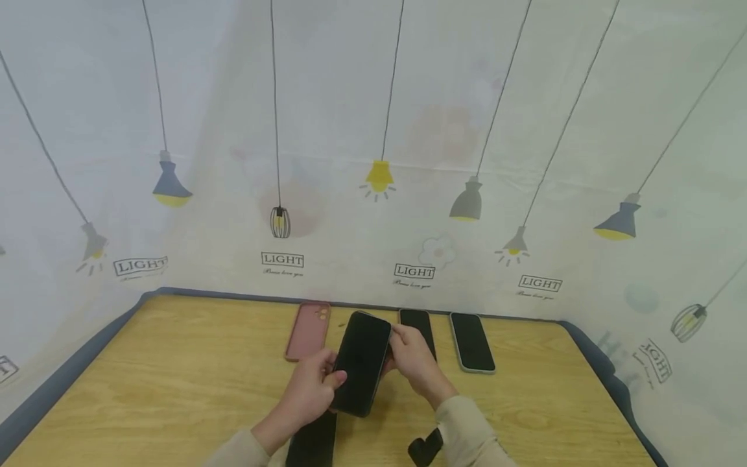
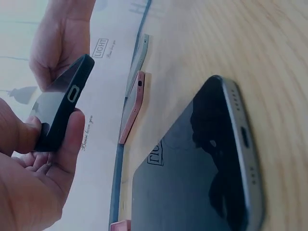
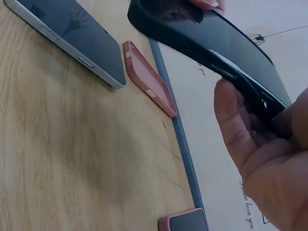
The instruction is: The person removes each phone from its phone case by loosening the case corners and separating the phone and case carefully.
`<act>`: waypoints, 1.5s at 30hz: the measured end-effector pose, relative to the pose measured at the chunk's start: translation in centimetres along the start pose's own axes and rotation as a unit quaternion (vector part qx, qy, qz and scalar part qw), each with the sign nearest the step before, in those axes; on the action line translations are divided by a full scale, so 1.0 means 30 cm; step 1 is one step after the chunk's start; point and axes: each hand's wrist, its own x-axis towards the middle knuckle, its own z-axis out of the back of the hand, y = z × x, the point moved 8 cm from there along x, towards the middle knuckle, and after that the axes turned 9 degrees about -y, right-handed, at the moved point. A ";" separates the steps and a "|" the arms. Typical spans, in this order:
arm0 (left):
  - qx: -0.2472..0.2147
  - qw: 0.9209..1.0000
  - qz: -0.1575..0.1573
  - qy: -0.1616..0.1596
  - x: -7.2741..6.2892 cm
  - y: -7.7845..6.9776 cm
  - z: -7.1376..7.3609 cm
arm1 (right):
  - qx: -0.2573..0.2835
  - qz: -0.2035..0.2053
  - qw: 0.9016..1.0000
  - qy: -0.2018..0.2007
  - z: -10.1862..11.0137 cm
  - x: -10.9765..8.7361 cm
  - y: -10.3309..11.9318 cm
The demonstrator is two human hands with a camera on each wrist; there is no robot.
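Both hands hold a black-screened phone (image 1: 363,363) in a dark case (image 2: 60,122), raised above the table. My left hand (image 1: 308,389) grips its lower left side, the thumb over the screen edge and fingers behind. At the upper right corner my right hand (image 1: 415,360) pinches the case edge. In the right wrist view the dark case rim (image 3: 236,79) stands a little away from the phone near that thumb. Below the left hand lies a silver-edged phone without a case (image 2: 207,159), screen up, partly hidden by the forearm in the head view.
An empty pink phone case (image 1: 307,334) lies at the back of the wooden table (image 1: 192,376). To its right are a phone in a pink case (image 2: 132,108) and a pale-edged phone (image 1: 473,344). A lamp-patterned curtain (image 1: 350,130) hangs behind and around the table.
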 end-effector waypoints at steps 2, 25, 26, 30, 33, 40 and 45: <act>-0.008 1.000 -0.004 -0.005 0.007 -0.007 0.003 | 0.004 -0.001 1.000 -0.003 0.005 0.006 0.002; -0.096 0.994 0.051 -0.002 0.041 0.020 0.015 | 0.021 0.003 0.998 0.059 -0.016 -0.092 -0.022; -0.098 0.994 0.053 -0.001 0.040 0.021 0.014 | 0.019 0.003 0.998 0.062 -0.018 -0.097 -0.024; -0.097 0.994 0.059 -0.007 0.041 0.019 0.018 | 0.012 0.000 0.997 0.082 -0.029 -0.112 -0.036; -0.098 0.993 0.065 -0.014 0.045 0.015 0.023 | 0.012 -0.002 0.995 0.101 -0.040 -0.123 -0.044; -0.114 0.990 0.078 -0.016 0.055 0.015 0.026 | 0.039 -0.014 0.991 0.129 -0.059 -0.145 -0.067; -0.117 0.990 0.083 -0.017 0.059 0.015 0.026 | 0.063 -0.019 0.988 0.140 -0.072 -0.161 -0.076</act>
